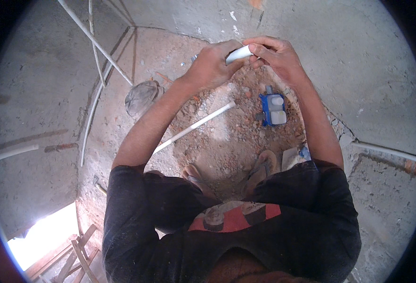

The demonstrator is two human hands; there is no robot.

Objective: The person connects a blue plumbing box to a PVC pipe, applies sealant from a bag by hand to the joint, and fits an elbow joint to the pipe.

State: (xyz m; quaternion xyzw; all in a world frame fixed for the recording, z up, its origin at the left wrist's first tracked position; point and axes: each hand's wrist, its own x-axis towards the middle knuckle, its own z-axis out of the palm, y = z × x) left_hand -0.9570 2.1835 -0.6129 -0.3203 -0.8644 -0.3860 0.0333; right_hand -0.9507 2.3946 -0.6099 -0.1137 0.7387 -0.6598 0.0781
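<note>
A short piece of white plastic pipe is held out in front of me, near the wall. My left hand wraps around its left part, and the fingers hide that end. My right hand grips the other end between thumb and fingers, which cover the tip. On the rubble below my hands lies a blue tool with pale rounded parts; its exact kind I cannot make out. A longer white pipe rests on the ground between my forearms, partly behind my left arm.
Long white pipes lean at the left wall, with another curved pipe along its base. A grey crumpled bag or cloth lies left of my forearm. Loose rubble covers the ground around my sandalled feet. Wooden pieces stand at lower left.
</note>
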